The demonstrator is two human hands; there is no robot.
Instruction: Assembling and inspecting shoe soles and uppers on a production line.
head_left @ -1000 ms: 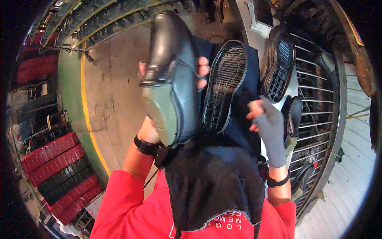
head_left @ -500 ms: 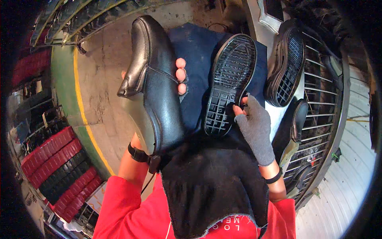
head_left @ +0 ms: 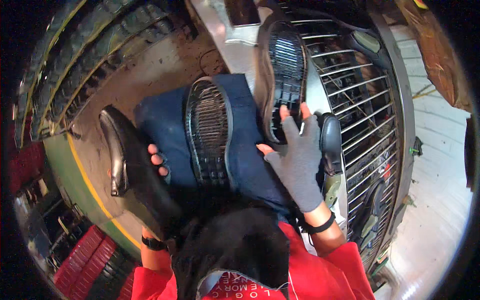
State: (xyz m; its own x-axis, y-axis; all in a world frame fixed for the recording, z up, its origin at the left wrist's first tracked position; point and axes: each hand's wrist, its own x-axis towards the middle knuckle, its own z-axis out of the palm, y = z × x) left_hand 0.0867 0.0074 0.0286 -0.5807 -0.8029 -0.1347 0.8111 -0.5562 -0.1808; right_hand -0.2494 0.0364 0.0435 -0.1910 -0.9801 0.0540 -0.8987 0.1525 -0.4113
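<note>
My left hand (head_left: 159, 161) grips a black leather shoe upper (head_left: 125, 157) on a last, its fingers wrapped round the side. Across my lap, on dark blue cloth (head_left: 250, 115), lies a black rubber sole (head_left: 209, 130) with its tread up. My right hand (head_left: 298, 162), in a grey fingerless glove, is stretched out with fingers apart. Its fingertips reach the heel end of a second black sole (head_left: 286, 60) on the metal bench edge; whether they press on it I cannot tell. Beside that hand stands another black shoe upper (head_left: 330, 142) on a greenish last.
A barred metal rack (head_left: 360, 105) runs along my right, with more shoe parts (head_left: 372, 212) on it. To the left are racks of dark soles (head_left: 100, 60) and red soles (head_left: 82, 255). A yellow line (head_left: 92, 185) crosses the floor.
My right hand has left the sole on my lap and moved to the one on the bench. The left hand has lowered the shoe upper. The view has swung right.
</note>
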